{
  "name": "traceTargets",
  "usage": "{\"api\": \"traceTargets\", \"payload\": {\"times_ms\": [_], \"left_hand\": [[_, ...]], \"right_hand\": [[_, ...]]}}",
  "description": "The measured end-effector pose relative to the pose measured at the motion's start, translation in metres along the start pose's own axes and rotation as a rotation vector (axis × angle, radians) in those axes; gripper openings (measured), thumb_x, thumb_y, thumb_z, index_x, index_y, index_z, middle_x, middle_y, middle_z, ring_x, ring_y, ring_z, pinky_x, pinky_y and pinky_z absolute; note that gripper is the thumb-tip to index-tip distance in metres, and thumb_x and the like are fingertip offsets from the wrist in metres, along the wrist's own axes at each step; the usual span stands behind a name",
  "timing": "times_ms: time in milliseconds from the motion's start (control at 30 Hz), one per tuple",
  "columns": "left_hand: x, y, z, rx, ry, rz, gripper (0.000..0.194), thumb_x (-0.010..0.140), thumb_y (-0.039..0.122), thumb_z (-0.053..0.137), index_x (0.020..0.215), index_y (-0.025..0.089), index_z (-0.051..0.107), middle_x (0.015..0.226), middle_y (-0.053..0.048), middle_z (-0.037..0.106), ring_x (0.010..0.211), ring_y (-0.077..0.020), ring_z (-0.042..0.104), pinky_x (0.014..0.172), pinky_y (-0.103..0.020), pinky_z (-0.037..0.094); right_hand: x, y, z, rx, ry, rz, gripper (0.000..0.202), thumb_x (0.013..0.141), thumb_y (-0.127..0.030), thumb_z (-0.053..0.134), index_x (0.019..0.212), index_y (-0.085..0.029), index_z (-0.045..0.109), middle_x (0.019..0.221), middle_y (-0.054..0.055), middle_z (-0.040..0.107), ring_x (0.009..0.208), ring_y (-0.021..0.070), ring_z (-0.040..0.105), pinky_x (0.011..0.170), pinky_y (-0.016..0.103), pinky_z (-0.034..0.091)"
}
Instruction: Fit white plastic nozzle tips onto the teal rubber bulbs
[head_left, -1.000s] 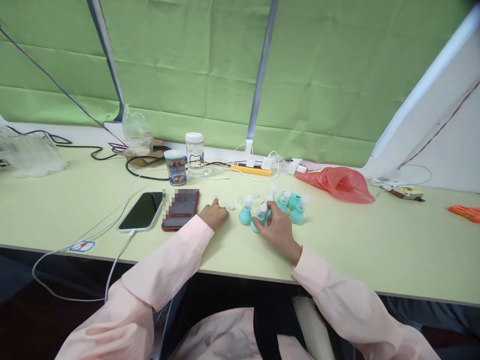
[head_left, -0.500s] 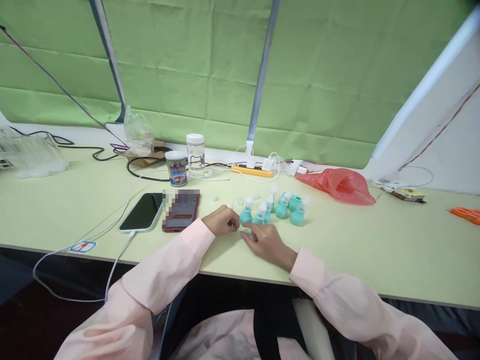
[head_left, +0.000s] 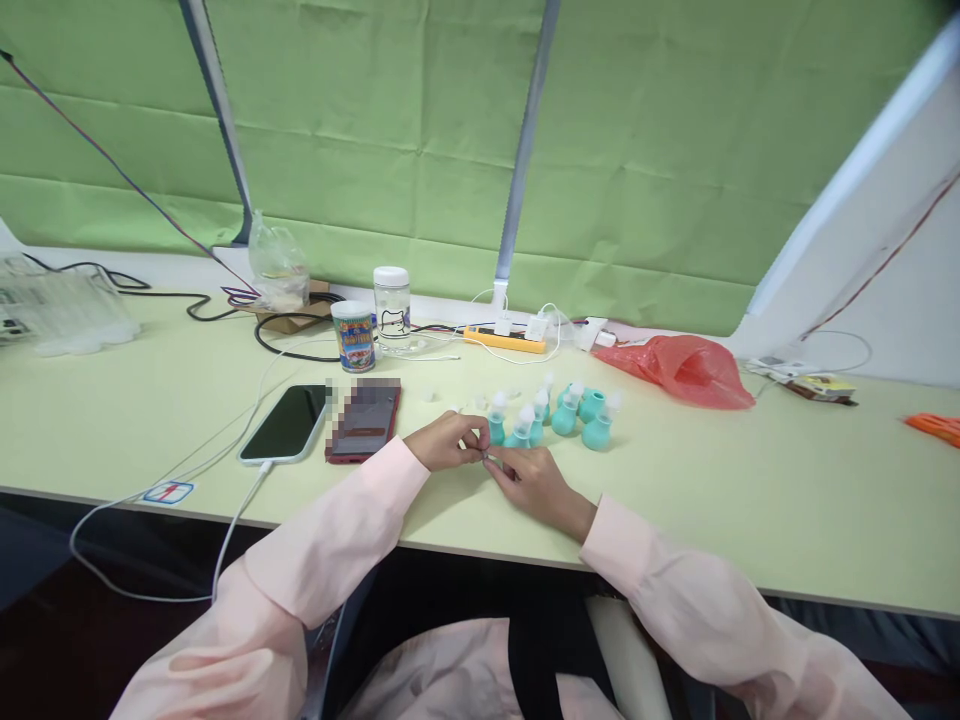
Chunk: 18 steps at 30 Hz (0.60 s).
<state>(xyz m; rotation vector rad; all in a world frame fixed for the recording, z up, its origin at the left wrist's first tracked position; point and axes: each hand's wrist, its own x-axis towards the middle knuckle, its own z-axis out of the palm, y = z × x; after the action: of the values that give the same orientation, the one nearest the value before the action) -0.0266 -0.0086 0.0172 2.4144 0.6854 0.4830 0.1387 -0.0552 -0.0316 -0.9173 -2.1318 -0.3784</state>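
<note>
From my remote seat, the biggest thing I see is the pale bench, with a crumpled red bag towards its back; I can't make out anything inside. The clear bag holds something I can't identify, and the lidded jar and printed cup don't show me their contents. My left hand and right hand meet at the near side of a cluster of teal bulbs, which stand upright, close together. As I judge it, most of that work is done: most bulbs carry whitish tops, while one open-necked bulb at the back has none. Loose white pieces lie beyond my left hand, apparently unused. Both sets of fingers are nearly closed, tips almost meeting around a tiny glint, too small for me to name, and I can't tell which hand grips it, if either
</note>
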Motion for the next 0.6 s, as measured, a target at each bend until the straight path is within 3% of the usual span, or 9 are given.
{"api": "traceTargets", "payload": {"times_ms": [200,300,400,500,600], "left_hand": [[-0.002,-0.001,-0.008,0.073,0.028,-0.033,0.013,0.068,0.022,0.051,0.078,0.014,0.051,0.065,-0.001,0.061,0.059,-0.0088,0.055,0.058,-0.019,0.043],[-0.003,-0.006,-0.016,0.384,0.253,-0.145,0.019,0.072,0.028,0.046,0.084,0.015,0.054,0.076,-0.005,0.06,0.073,-0.0148,0.054,0.068,-0.027,0.043],[-0.004,-0.015,-0.02,0.717,0.412,-0.318,0.034,0.073,0.029,0.045,0.106,0.019,0.047,0.115,-0.011,0.044,0.104,-0.0273,0.04,0.082,-0.042,0.035],[-0.005,-0.027,-0.018,0.865,0.356,-0.462,0.053,0.071,0.034,0.049,0.12,0.024,0.034,0.134,-0.01,0.016,0.116,-0.0374,0.019,0.087,-0.056,0.021],[-0.007,-0.037,-0.015,0.906,0.264,-0.533,0.054,0.072,0.038,0.047,0.122,0.026,0.032,0.136,-0.007,0.012,0.119,-0.0391,0.009,0.085,-0.064,0.007]], "right_hand": [[0.0,-0.002,-0.003,0.025,0.019,0.021,0.013,0.075,-0.021,0.047,0.079,-0.015,0.058,0.042,-0.005,0.048,0.039,0.0055,0.041,0.043,0.02,0.029],[0.0,-0.005,-0.005,0.026,0.052,0.021,0.012,0.074,-0.021,0.047,0.077,-0.015,0.057,0.04,-0.006,0.044,0.037,0.0049,0.04,0.043,0.02,0.028],[0.001,-0.007,-0.006,0.03,0.055,0.014,0.011,0.073,-0.02,0.048,0.074,-0.015,0.056,0.038,-0.007,0.042,0.036,0.0045,0.039,0.042,0.019,0.027],[0.001,-0.007,-0.006,0.028,0.051,0.018,0.01,0.072,-0.02,0.048,0.072,-0.014,0.056,0.038,-0.007,0.04,0.036,0.0043,0.037,0.041,0.019,0.026],[0.0,-0.007,-0.005,0.028,0.043,0.024,0.01,0.072,-0.02,0.048,0.07,-0.015,0.056,0.038,-0.007,0.04,0.036,0.0042,0.037,0.041,0.02,0.026]]}}
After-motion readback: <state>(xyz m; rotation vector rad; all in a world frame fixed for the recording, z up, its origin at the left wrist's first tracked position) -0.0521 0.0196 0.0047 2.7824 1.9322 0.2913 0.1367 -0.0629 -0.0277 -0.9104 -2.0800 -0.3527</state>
